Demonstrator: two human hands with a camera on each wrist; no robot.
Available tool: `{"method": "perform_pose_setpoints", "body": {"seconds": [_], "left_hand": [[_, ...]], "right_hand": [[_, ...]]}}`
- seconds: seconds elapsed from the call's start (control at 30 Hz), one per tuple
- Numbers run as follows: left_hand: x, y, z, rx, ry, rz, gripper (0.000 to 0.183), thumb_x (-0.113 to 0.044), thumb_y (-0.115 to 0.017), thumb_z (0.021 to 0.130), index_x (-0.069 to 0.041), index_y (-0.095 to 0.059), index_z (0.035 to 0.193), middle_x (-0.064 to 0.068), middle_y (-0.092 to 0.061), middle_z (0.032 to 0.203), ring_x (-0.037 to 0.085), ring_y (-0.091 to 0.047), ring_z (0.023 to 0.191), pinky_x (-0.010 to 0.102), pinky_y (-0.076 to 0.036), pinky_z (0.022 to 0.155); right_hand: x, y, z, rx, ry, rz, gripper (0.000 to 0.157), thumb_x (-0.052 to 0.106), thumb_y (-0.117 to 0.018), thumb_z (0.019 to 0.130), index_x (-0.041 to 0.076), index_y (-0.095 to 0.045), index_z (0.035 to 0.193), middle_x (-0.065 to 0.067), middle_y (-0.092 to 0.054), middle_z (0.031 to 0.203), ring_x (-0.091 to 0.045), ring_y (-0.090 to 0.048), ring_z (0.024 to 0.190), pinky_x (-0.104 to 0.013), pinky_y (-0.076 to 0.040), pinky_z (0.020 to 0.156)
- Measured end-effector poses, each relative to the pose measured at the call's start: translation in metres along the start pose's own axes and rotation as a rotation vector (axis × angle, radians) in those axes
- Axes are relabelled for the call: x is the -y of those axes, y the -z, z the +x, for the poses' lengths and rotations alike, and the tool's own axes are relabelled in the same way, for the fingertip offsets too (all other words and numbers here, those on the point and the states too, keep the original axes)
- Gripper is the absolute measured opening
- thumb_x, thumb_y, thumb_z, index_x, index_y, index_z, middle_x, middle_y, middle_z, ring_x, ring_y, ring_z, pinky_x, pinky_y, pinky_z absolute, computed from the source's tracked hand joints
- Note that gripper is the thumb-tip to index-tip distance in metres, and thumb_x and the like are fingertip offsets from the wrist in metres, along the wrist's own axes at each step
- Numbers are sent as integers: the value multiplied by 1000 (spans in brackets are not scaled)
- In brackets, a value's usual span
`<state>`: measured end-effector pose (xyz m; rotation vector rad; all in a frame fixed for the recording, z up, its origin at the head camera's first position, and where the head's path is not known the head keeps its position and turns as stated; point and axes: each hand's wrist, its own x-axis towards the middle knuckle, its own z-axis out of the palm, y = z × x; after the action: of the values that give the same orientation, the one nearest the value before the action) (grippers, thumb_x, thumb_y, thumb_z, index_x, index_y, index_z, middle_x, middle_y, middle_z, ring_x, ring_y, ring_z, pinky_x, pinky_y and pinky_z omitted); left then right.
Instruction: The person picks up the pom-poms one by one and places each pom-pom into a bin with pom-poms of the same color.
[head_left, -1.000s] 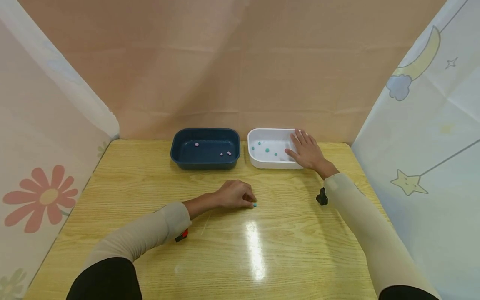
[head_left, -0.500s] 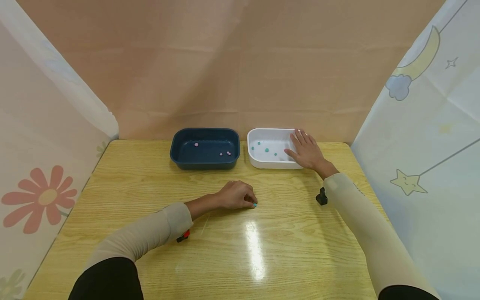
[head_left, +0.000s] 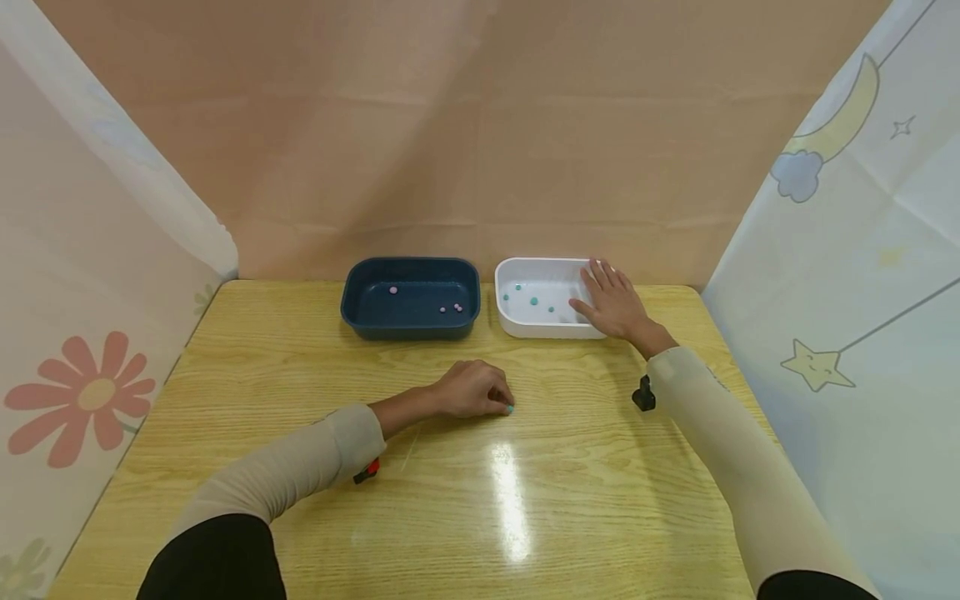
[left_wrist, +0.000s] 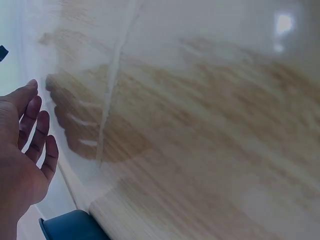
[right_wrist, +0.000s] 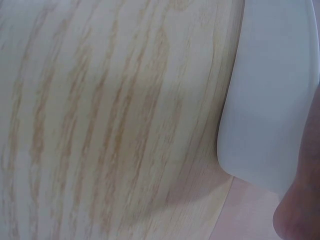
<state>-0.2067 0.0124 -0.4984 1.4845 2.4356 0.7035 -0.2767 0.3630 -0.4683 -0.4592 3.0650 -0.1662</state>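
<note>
Low over the middle of the table, my left hand [head_left: 472,390] pinches a small teal ball [head_left: 510,409] between thumb and fingertips. In the left wrist view the left hand [left_wrist: 22,145] shows its thumb and forefinger meeting, other fingers bent; the ball cannot be made out there. My right hand [head_left: 615,304] rests on the right end of a white tray [head_left: 551,331], fingers spread and straight. Several teal balls [head_left: 534,301] lie on the tray's floor. The right wrist view shows the tray's white side wall [right_wrist: 267,100] and part of the hand.
Left of the white tray stands a dark blue tray [head_left: 411,332] with several small pink balls [head_left: 393,290] in it. Both trays sit near the back edge of the wooden table [head_left: 600,500]. Printed cloth walls [head_left: 840,250] flank the table, with a brown sheet [head_left: 480,150] behind.
My left hand has shifted slightly right, and its fingertips have closed on the teal ball that was just beyond them. The right hand and both trays have stayed put.
</note>
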Motion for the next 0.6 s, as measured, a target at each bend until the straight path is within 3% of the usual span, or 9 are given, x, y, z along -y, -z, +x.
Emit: {"method": "perform_pose_setpoints", "body": {"seconds": [0.27, 0.6], "left_hand": [[0, 12, 5, -30, -4, 24, 9, -25, -83, 94, -23, -87, 101, -13, -74, 87, -3, -63, 76, 17, -50, 66], [-1, 32, 15, -132, -4, 61, 10, -28, -83, 94, -23, -88, 101, -10, -75, 89, 4, -67, 79, 17, -47, 58]], "right_hand": [[0, 2, -1, 12, -1, 9, 83, 53, -35, 113, -4, -12, 168, -25, 3, 176, -45, 3, 163, -62, -2, 130], [1, 1, 0, 4, 1, -9, 81, 50, -37, 113, -5, -13, 168, -26, 2, 175, -45, 2, 163, -63, -4, 130]]}}
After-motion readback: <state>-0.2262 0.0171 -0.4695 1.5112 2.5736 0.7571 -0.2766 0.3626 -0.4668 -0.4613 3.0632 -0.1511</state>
